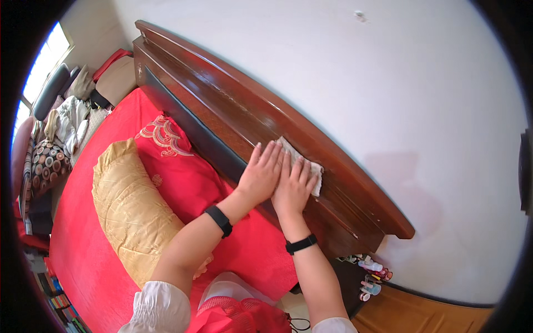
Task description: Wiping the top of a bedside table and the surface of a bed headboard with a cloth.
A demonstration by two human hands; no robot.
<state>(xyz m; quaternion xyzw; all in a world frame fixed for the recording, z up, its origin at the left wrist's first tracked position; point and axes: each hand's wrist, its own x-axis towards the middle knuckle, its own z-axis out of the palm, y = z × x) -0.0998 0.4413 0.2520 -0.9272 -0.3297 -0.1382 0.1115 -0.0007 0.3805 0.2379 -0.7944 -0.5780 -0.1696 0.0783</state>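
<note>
A folded white cloth (315,177) lies on the ledge of a dark, polished wooden headboard (233,106). My right hand (293,183) presses it down, palm toward the wood and fingers stretched over it. Close against the right hand, my left hand (260,172) lies flat with its fingertips at the cloth's upper left edge. How much cloth runs beneath the left hand is hidden. Each wrist wears a black band. Below the hands, a dark padded panel (195,123) runs along the headboard's front.
On the red bedsheet (79,200) rest a gold pillow (129,208) and a red embroidered pillow (183,179). Clothes and cushions (52,160) pile up by the window. Small bottles (370,274) crowd a dark bedside surface (347,287) at the headboard's right end. Behind stands a white wall (374,95).
</note>
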